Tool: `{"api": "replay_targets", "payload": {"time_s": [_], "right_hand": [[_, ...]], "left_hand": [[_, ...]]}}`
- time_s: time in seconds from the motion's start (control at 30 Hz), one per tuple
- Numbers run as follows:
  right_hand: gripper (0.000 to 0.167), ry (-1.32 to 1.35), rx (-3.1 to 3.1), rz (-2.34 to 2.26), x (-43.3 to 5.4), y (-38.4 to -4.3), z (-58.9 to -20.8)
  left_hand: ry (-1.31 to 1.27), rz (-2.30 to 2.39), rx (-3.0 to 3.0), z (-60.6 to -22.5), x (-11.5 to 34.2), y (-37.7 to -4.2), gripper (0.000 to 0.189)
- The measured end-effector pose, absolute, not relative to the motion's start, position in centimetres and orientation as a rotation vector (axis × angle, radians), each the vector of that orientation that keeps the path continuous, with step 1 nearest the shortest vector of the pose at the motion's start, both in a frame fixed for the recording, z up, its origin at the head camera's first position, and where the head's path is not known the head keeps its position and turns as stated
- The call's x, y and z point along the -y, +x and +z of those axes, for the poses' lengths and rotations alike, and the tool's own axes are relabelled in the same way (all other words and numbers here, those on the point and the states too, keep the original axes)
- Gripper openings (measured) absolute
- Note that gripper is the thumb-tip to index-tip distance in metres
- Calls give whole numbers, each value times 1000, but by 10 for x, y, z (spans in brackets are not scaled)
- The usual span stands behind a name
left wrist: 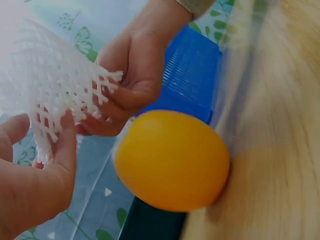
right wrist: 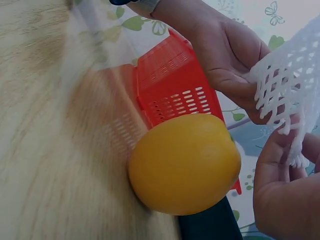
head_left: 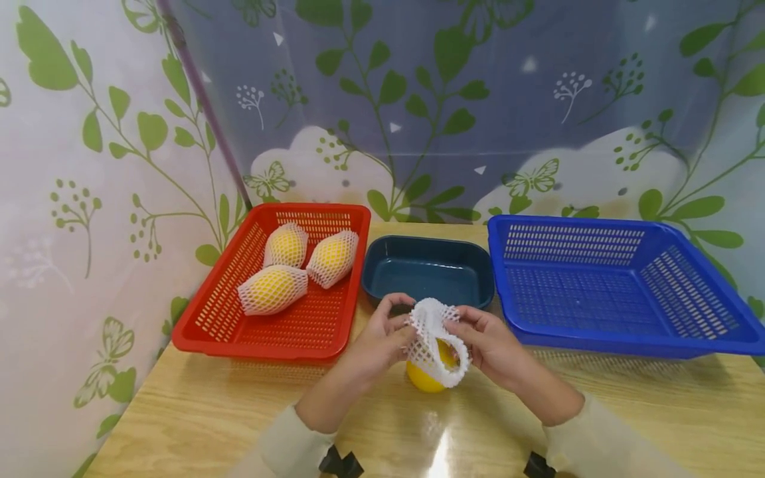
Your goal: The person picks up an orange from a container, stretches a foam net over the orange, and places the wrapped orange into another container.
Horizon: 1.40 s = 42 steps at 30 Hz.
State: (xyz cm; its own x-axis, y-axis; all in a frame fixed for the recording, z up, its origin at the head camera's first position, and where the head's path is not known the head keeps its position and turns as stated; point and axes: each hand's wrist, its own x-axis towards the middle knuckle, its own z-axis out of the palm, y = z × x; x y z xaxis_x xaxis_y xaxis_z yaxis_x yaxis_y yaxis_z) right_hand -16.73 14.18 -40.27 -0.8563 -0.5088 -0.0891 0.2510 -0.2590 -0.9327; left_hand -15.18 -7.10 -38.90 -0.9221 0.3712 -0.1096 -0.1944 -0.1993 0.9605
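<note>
A smooth yellow fruit [head_left: 423, 380] stands on the table in front of me; its oval side shows bare in both wrist views [left wrist: 172, 160]. Above it, a white foam net sleeve [head_left: 427, 322] is stretched between my hands, overlapping the fruit in the head view. My left hand [head_left: 382, 337] pinches the net's left edge between thumb and fingers. On the other side my right hand [head_left: 491, 342] pinches the right edge, near a round opening facing me. In the right wrist view the net [right wrist: 287, 82] hangs apart from the fruit [right wrist: 185, 165].
At the left, a red basket [head_left: 325, 332] holds three yellow fruits in foam nets [head_left: 273, 290]. A dark teal tray [head_left: 427, 249] sits just behind my hands. To the right stands a blue basket [head_left: 574, 305]. Patterned cloth [head_left: 430, 153] hangs behind the wooden table [head_left: 197, 411].
</note>
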Motion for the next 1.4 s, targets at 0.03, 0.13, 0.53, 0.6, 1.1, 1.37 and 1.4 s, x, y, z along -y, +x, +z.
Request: {"api": "replay_targets", "payload": {"time_s": [0.03, 0.13, 0.53, 0.6, 1.1, 1.37, 1.4], "right_hand": [[9, -293, -1542, -2139, -142, -166, -404], [13, -280, -1565, -2135, -143, -165, -408], [10, -264, -1658, -2053, -153, -160, -429], [8, -247, -1676, -2038, -154, -159, -432], [15, -177, -1847, -1943, -159, -161, -449], [23, -187, -1923, -1845, -157, -162, -452], [23, -181, -1919, -1838, -157, -162, -452]], "left_hand": [[206, 2149, -1735, -390, 72, -151, 41], [255, 2085, -1770, -393, 77, -149, 43], [367, 1979, -1763, -415, 92, -143, 43], [355, 1963, -1779, -418, 93, -142, 43], [287, 1732, -2024, -427, 97, -148, 39], [272, 1620, -2129, -430, 98, -152, 40], [271, 1621, -2117, -431, 98, -152, 40]]}}
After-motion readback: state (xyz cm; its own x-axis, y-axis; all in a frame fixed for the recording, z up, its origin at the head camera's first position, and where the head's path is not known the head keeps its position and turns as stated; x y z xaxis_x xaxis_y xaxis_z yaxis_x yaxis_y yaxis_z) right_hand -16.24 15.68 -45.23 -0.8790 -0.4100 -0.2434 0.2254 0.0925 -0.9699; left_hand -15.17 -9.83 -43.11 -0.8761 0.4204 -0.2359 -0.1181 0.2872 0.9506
